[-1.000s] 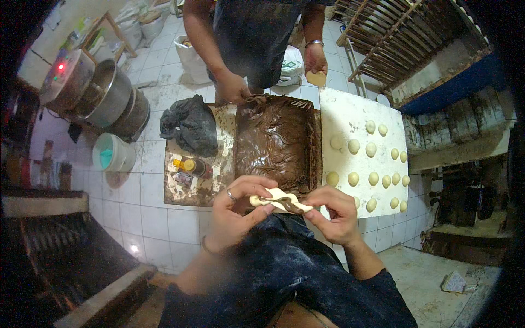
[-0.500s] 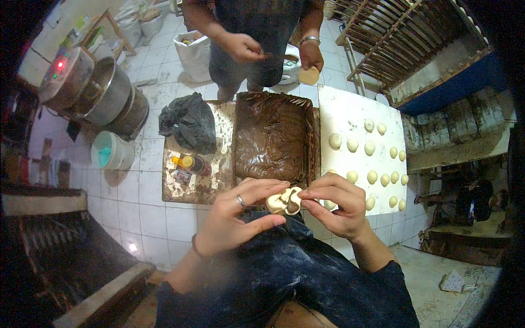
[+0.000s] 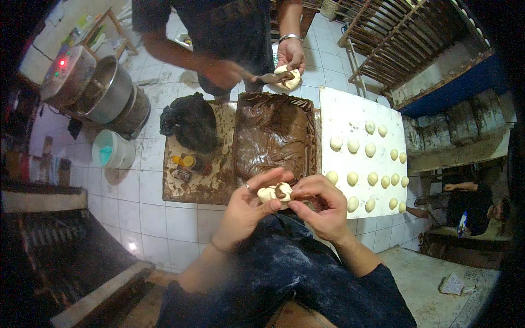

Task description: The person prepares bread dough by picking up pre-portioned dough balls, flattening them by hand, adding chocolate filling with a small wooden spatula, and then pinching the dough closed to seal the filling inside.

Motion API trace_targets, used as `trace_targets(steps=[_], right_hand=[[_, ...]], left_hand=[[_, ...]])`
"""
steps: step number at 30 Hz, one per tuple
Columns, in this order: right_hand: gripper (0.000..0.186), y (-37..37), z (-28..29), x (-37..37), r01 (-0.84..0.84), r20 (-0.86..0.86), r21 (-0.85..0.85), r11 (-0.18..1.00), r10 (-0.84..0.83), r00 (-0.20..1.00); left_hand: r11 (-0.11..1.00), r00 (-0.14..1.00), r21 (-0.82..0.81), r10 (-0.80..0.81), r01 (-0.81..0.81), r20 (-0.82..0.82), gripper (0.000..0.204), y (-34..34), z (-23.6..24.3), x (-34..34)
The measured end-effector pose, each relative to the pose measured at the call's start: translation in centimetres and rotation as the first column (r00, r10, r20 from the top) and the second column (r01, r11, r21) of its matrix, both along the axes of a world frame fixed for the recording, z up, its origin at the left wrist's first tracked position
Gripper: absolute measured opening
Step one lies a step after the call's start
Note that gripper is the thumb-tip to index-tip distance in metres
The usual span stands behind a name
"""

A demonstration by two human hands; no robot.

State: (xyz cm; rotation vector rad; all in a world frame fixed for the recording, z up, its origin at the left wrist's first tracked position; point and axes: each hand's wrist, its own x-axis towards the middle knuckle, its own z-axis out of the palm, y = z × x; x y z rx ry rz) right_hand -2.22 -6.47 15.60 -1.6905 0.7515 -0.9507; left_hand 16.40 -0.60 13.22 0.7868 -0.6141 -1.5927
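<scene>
Between my hands, near the front of the tray, is a pale piece of dough (image 3: 268, 195) with brown chocolate-like filling showing in its fold. My left hand (image 3: 244, 201) supports it from the left, thumb in front and fingers behind. At its right side, my right hand (image 3: 322, 206) pinches the dough edge. Just beyond lies a tray of brown filling (image 3: 268, 156), its surface smeared in ridges. To the right, several round dough balls (image 3: 353, 179) sit in rows on a white board (image 3: 350, 106).
Across the tray, a co-worker holds filled dough (image 3: 293, 80) and a filling-coated spreader (image 3: 267, 78). A black plastic bag (image 3: 188, 123) and a yellow-capped bottle (image 3: 192, 162) rest on the worn board at left. Further left stand a mixer bowl (image 3: 108, 90) and white bucket (image 3: 121, 153).
My hands have shifted slightly left with the dough, whose opening is folded differently. The co-worker has leaned left and brought the spreader onto a dough piece, leaving a fresh scoop mark in the filling.
</scene>
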Motion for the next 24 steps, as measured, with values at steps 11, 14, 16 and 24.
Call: trace_targets(steps=[11,14,16,24], right_hand=[[0.026,0.4,-1.9,-1.1,0.036,-0.132,0.031,0.999,-0.032,0.991],[0.027,-0.1,-0.8,-0.8,-0.058,-0.248,-0.163,0.985,0.017,0.969],[0.028,-0.8,-0.6,-0.8,-0.145,-0.333,-0.220,0.965,0.065,0.941],[0.022,-2.4,-1.2,-2.1,-0.296,-0.282,0.213,0.931,0.349,0.894]], left_hand=[[0.986,0.860,-0.069,-0.101,0.155,0.500,0.066,1.0,-0.2,0.1],[0.972,0.699,-0.163,-0.002,0.171,0.716,0.061,0.7,0.0,0.3],[0.976,0.738,-0.126,-0.049,0.179,0.673,0.058,0.7,0.0,0.4],[0.927,0.920,0.190,-0.355,0.323,0.169,0.042,0.0,-3.0,1.1]])
